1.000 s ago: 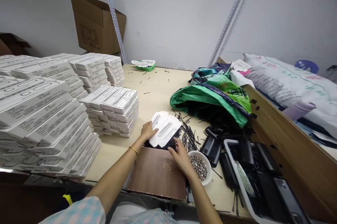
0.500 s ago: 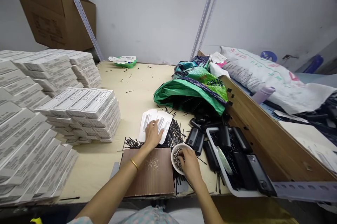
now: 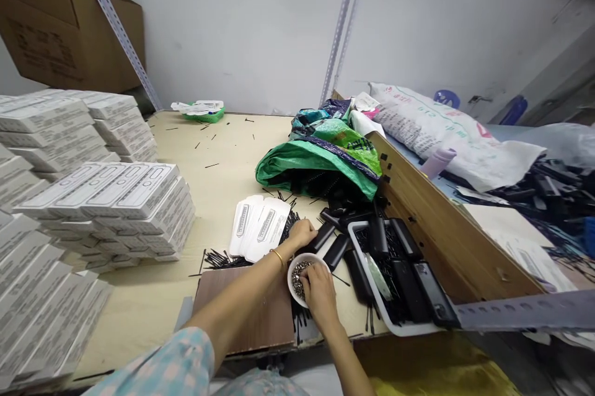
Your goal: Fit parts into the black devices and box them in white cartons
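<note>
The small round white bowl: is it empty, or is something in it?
Not empty: small shiny metal pieces show inside the round white bowl; the right hand hides part.

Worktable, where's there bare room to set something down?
Widest: the worktable between the white boxes and green bag, dotted with thin black sticks. A smaller patch lies at the near edge, between the boxes and brown board. It is crowded around the white bowl, with the right hand over it and the left hand and black cases near it.
</note>
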A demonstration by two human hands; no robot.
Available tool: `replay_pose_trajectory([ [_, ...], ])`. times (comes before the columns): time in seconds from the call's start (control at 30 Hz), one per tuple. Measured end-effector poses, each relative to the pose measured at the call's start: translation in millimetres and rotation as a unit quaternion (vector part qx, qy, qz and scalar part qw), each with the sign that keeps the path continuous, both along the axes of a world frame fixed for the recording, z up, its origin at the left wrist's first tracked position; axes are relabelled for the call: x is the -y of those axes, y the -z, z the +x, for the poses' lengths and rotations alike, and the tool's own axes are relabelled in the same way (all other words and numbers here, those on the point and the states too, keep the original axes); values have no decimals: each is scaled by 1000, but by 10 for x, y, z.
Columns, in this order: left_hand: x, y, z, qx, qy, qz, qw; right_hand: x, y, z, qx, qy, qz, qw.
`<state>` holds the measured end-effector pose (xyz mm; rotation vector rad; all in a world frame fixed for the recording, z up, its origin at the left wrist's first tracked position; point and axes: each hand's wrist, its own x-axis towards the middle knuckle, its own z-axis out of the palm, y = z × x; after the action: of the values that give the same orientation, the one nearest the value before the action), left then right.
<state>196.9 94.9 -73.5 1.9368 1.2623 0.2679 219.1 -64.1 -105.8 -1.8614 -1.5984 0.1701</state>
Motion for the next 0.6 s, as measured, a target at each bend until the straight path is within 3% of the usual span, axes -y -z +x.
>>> replay_pose_trajectory([
  [0.2, 132, 2, 37, -50, -13, -15, 999, 43, -17, -1, -88, 8, 25, 996],
  [0.27, 157, -19, 35, -31, -15, -24, 999, 84, -61, 38, -161, 20, 29, 986],
  [0.33, 138, -75, -64, 15, -7, -32, 999, 126, -124, 82, -316, 46, 34, 947],
  [0.4, 100, -162, -257, 82, 1, -38, 996, 154, -193, 113, -456, 65, 38, 887],
  [0.5, 86, -325, -641, 201, -10, -51, 978, 162, -274, 105, -536, 60, 31, 842],
  [0.6, 196, -467, -1018, 316, -69, -75, 943, 131, -324, 18, -607, 39, 9, 794],
])
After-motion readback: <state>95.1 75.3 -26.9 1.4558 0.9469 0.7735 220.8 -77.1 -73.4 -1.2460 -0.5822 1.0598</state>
